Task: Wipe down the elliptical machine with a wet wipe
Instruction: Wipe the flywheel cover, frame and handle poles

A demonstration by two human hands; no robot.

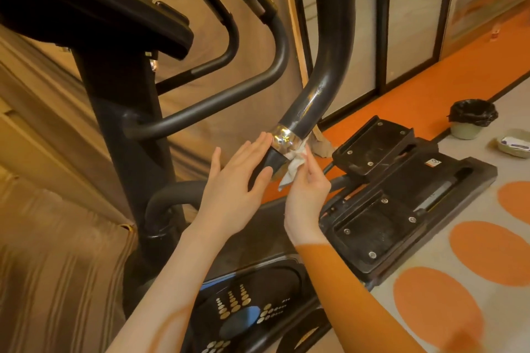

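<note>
A black elliptical machine fills the view. Its thick swing arm curves down to a shiny chrome collar. My right hand pinches a crumpled white wet wipe against the arm just below the collar, on its right side. My left hand rests on the left side of the same arm with straight fingers, the fingertips near the collar. The black section below the collar is partly hidden behind both hands.
Two black foot pedals lie to the right. The machine's centre post and curved handlebars stand left. A small bin with a black liner and a tray sit on the floor far right. Curtains hang at left.
</note>
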